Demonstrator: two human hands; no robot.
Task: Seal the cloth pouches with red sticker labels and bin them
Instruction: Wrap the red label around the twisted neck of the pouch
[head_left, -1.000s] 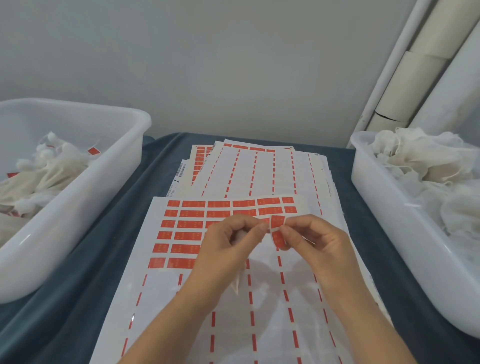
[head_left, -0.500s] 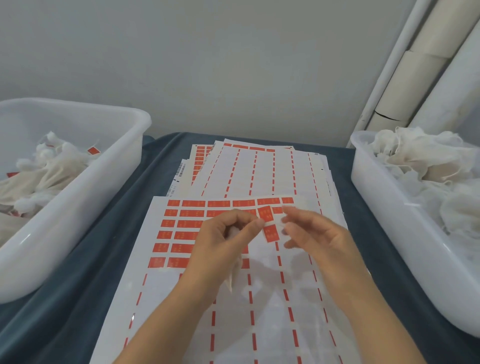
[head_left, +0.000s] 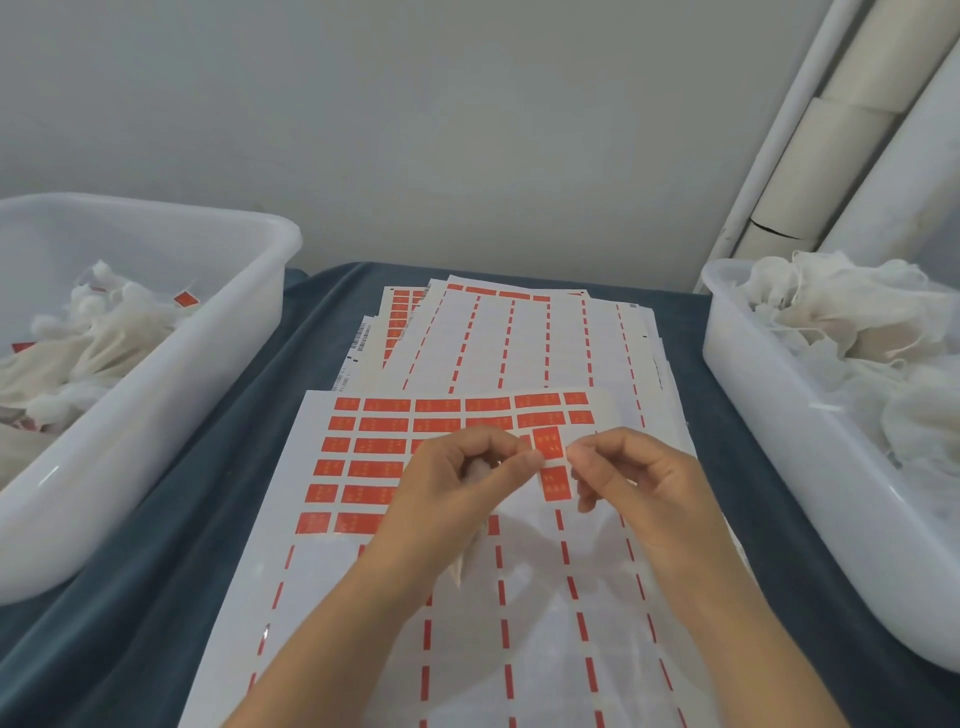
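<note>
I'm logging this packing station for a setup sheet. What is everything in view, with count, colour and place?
left bin: one, white plastic, left, holds labelled cloth pouches
right bin: one, white plastic, right, heaped with unlabelled white pouches
top label sheet: one, white with red stickers, centre, on the stack
sheet stack: several, white, mostly peeled, behind
table cover: one, dark blue
tubes: a few, white and beige, right corner
sticker label: one, red, between the fingertips
cloth pouch: one, white, in the left hand
left hand: grips the pouch
right hand: pinches the sticker

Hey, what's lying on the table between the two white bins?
In the head view, a pile of sticker sheets on dark blue cloth lies between the left bin and right bin; both hands work above it.
</note>
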